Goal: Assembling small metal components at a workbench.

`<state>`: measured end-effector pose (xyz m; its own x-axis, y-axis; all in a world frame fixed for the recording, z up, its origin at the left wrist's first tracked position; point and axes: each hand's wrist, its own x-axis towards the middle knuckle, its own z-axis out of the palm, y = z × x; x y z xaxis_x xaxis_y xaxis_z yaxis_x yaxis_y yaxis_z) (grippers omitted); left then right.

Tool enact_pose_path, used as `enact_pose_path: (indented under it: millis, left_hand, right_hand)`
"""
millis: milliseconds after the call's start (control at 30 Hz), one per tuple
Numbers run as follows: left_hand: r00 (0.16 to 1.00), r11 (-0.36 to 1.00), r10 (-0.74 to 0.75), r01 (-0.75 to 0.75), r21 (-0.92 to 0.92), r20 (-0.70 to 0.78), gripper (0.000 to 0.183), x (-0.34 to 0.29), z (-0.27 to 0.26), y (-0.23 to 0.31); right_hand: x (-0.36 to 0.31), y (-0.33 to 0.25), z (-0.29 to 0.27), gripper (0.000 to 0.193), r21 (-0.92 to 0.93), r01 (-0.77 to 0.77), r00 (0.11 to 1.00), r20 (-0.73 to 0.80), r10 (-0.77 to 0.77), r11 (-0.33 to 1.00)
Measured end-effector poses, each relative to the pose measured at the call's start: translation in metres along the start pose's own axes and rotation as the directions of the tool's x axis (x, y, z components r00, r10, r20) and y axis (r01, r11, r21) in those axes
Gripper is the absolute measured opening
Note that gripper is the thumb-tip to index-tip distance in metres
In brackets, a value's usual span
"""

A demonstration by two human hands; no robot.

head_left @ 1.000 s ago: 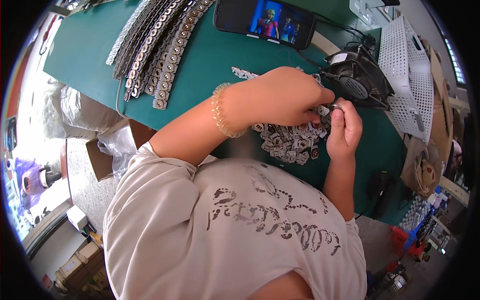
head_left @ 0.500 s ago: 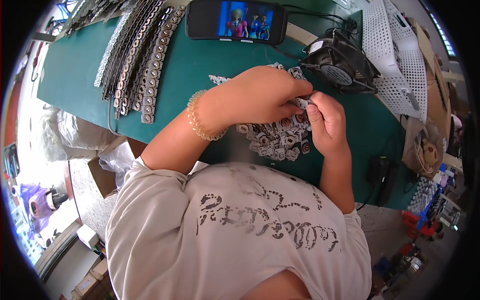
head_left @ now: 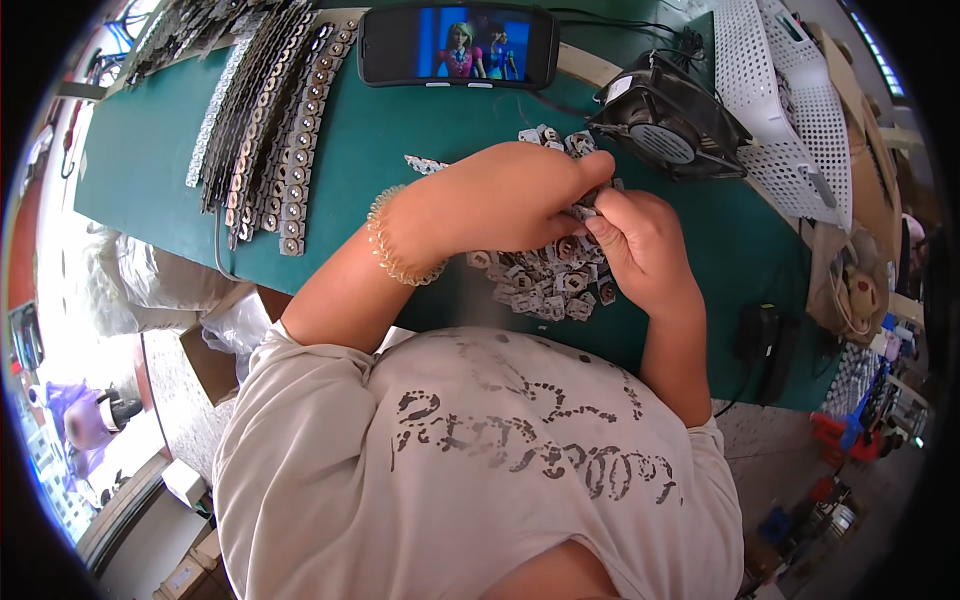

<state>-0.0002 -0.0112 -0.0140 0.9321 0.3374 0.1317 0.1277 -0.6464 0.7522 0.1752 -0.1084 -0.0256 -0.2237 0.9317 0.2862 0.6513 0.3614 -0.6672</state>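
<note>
- A small metal piece [head_left: 582,211] sits between the fingertips of both hands, above the green bench [head_left: 375,145] (its shape is mostly covered by the fingers).
- The left hand [head_left: 515,192] is bent over it, fingers pinched close on the piece; a clear coiled bracelet [head_left: 388,228] circles that wrist.
- The right hand [head_left: 643,238] meets it from the other side, thumb and curled fingers closed on the same piece.
- Just below the hands lies a loose pile of small metal parts [head_left: 550,285].
- A metal strip's end [head_left: 425,164] shows beyond the left hand.
- Near the right hand stands a black fan [head_left: 660,125], beside a white perforated basket [head_left: 740,60].
- Farther off, a lit phone [head_left: 457,47] lies near long rows of metal strips [head_left: 265,130].
</note>
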Motion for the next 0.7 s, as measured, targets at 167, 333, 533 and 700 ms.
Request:
enact_pose_path:
  millis: [167,333,533,700]
  left_hand:
    - [0.991,0.998,0.064,-0.065,-0.003,-0.119,0.031,0.0,0.001,-0.002]
    - [0.992,0.996,0.087,-0.086,0.013,-0.087,0.022,-0.002,-0.011,-0.005]
    - [0.994,0.964,0.001,0.029,-0.264,0.113,0.012,-0.002,-0.017,0.002]
    - [0.994,0.892,0.077,-0.037,-0.451,0.072,0.012,-0.003,-0.011,-0.001]
  right_hand:
    - [0.0,0.002,0.007,0.018,0.02,0.041,0.984,-0.172,-0.037,0.999]
    - [-0.005,0.005,-0.004,0.026,0.383,-0.14,0.97,-0.134,0.204,0.913]
    - [-0.01,0.008,-0.015,0.025,0.587,-0.159,0.986,0.05,0.16,0.794]
    - [-0.01,0.006,-0.014,0.023,0.665,-0.176,0.984,0.094,0.153,0.726]
